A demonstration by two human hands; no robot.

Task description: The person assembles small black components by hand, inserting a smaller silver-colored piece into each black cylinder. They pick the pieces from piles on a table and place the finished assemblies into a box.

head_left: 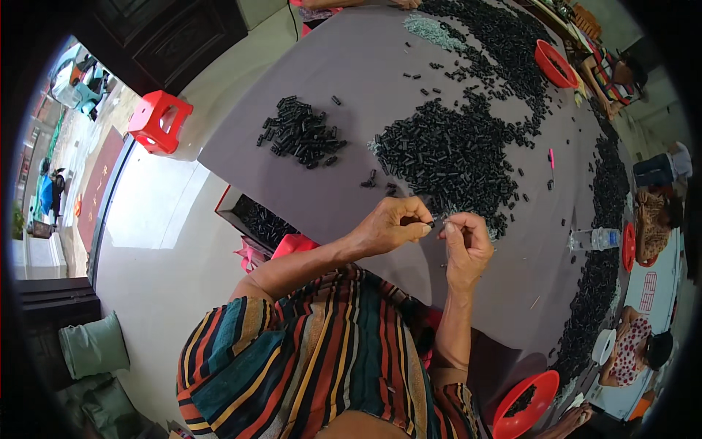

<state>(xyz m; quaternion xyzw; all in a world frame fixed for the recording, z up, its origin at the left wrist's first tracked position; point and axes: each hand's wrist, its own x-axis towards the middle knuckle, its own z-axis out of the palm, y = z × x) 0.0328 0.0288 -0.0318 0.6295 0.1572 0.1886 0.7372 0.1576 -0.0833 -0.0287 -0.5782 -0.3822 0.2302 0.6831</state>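
Close in front of me, at the table's near edge, both hands meet fingertip to fingertip. My left hand [395, 227] is closed in a pinch on a small black cylindrical piece [430, 224], mostly covered by the fingers. My right hand [468, 247] also pinches; a tiny pale bit seems to show at its fingertips, too small to name. Just beyond the hands lies a large heap of black cylindrical pieces [446, 154], with pale translucent bits along its near edge. A smaller pile of the same pieces [300, 133] lies to the left.
More black pieces and a pale heap [433, 33] cover the far table. Red bowls [528, 406] stand along the right side, near a plastic bottle [594, 239]. An open box of black pieces [265, 222] sits below the left edge. A red stool [160, 122] stands farther left. Other people sit around.
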